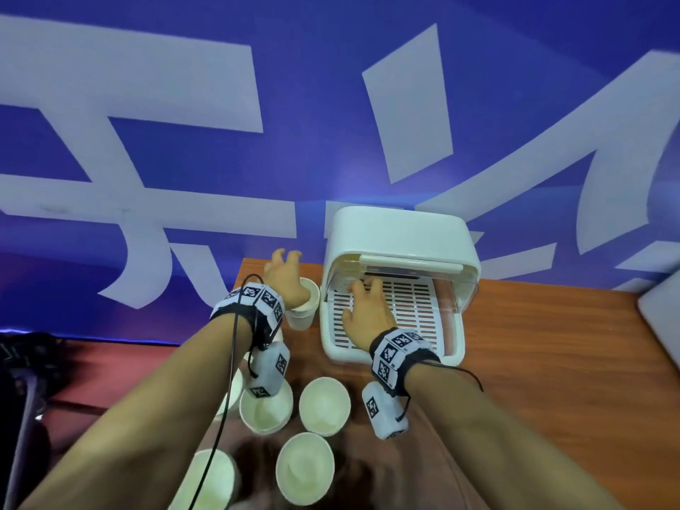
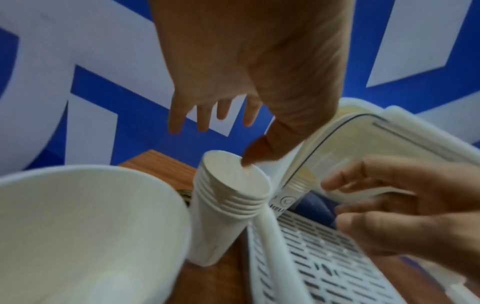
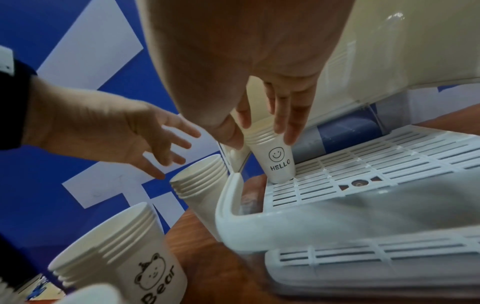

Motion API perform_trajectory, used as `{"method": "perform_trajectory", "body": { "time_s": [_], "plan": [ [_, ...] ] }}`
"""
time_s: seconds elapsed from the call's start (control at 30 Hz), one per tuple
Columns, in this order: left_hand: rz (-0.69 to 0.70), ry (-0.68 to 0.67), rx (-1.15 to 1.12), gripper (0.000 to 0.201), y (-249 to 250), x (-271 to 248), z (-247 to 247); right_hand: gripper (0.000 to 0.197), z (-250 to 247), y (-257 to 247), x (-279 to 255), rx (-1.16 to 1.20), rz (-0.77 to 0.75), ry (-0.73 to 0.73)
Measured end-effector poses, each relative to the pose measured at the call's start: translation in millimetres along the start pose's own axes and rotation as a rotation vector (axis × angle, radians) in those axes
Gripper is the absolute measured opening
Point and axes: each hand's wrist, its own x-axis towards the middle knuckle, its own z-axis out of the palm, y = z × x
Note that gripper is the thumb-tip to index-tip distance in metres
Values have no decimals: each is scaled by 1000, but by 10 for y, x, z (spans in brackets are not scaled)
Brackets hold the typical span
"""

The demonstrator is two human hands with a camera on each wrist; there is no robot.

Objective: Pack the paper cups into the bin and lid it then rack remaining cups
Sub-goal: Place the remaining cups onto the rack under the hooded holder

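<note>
The right hand [image 3: 259, 67] reaches into the white plastic bin [image 1: 395, 288], whose hinged lid [image 1: 401, 230] is raised, its fingers [image 3: 291, 131] clamped round the rim of a white paper cup marked HELLO [image 3: 279, 162] standing upright on the slatted floor. The left hand [image 1: 285, 277] hovers with fingers spread apart over a stack of white paper cups [image 2: 223, 216] just beside the bin on the wooden table [image 1: 533, 362]. More open cups [image 1: 323, 404] stand nearer.

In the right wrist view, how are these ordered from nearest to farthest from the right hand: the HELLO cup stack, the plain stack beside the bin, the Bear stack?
1. White paper HELLO cup stack: on the bin's slatted floor, in the right hand's grip.
2. Plain white cup stack: just outside the white plastic bin's left wall, under the left hand.
3. Bear-printed cup stack: lower left, on the table.
</note>
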Motion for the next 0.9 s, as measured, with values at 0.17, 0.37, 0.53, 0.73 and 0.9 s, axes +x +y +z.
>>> {"method": "perform_trajectory", "body": {
  "time_s": [0.17, 0.37, 0.53, 0.73, 0.9],
  "plan": [
    [-60, -178, 146, 112, -124, 0, 215, 51, 30, -43, -74, -8, -62, -79],
    [-139, -16, 119, 78, -28, -48, 352, 60, 48, -5, -124, -13, -80, -151],
    [-88, 52, 86, 75, 162, -157, 1, 83, 61, -83, -112, 87, -160, -51],
    [38, -75, 82, 98, 445, -392, -412, 91, 11, -198, -171, 345, -245, 54],
    [115, -221, 114, 109, 582, -455, -424, 81, -141, -89, -262, 413, -175, 109]
  ]
}}
